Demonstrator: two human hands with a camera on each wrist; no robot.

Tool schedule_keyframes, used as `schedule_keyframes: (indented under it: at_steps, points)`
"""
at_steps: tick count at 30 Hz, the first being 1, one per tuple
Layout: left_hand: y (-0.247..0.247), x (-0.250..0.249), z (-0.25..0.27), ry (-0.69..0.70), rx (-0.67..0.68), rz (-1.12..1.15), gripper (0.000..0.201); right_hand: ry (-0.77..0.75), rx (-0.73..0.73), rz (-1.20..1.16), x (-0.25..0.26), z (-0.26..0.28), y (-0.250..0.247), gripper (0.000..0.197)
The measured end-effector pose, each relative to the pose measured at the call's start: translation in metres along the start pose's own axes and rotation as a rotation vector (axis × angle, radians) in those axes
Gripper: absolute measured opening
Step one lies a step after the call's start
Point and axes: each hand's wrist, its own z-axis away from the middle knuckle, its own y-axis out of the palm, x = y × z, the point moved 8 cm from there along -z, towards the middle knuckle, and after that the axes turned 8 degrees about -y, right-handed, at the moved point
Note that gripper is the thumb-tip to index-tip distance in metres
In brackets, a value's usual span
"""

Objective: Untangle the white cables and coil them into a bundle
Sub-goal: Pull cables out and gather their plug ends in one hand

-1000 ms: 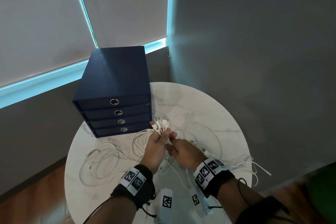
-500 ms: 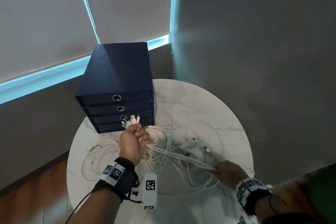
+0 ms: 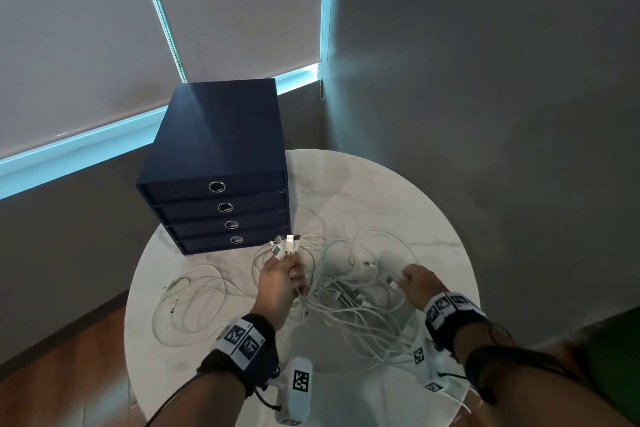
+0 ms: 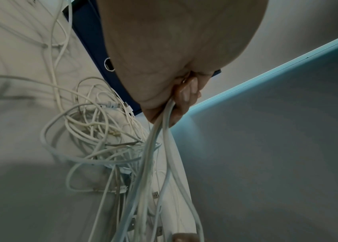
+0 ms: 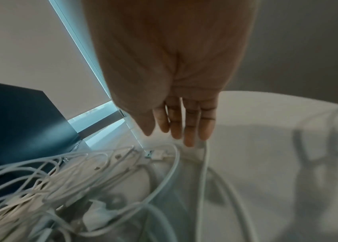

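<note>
A tangle of white cables [image 3: 349, 291] lies on the round marble table [image 3: 363, 184]. My left hand [image 3: 294, 274] grips a bunch of cable ends, and their plugs [image 3: 285, 245] stick up out of the fist just in front of the drawer box. In the left wrist view the curled fingers [image 4: 184, 93] clamp several strands that trail down into the heap [image 4: 101, 131]. My right hand [image 3: 412, 279] hovers over the right side of the tangle. Its fingers [image 5: 186, 129] are straight and hold nothing. A USB plug [image 5: 155, 153] lies just below the fingertips.
A dark blue box with several drawers [image 3: 221, 156] stands at the table's back left, close to my left hand. More loose cable loops [image 3: 194, 305] spread over the table's left side. A grey wall and window blinds lie beyond the table's far edge.
My right hand slid out along the strands to the right, then let them go and moved forward over the tangle. My left hand kept its grip on the cable ends.
</note>
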Motion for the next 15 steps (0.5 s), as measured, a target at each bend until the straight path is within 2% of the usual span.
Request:
schedule_keyframes:
  at_steps: [3, 7, 9, 11, 13, 15]
  points:
    - [-0.001, -0.002, 0.001, 0.015, -0.012, -0.006, 0.035, 0.109, -0.034, 0.062, -0.004, 0.000, 0.017, 0.034]
    - [-0.005, -0.006, 0.003, 0.027, -0.024, -0.025, 0.027, 0.205, -0.027, -0.018, 0.002, 0.008, 0.017, 0.038]
    - [-0.008, -0.006, 0.002, 0.016, -0.034, 0.004, 0.025, 0.241, -0.088, -0.179, 0.004, 0.004, 0.000, 0.039]
    - [-0.009, -0.006, 0.001, -0.010, -0.039, 0.064, 0.024, 0.243, -0.210, -0.374, 0.008, -0.005, -0.028, 0.041]
    - [-0.006, -0.005, 0.001, -0.045, -0.047, 0.120, 0.026, 0.213, -0.354, -0.598, 0.020, -0.009, -0.058, 0.026]
    - [-0.001, -0.004, 0.002, -0.086, -0.057, 0.176, 0.028, 0.145, -0.448, -0.783, 0.046, -0.009, -0.083, 0.020]
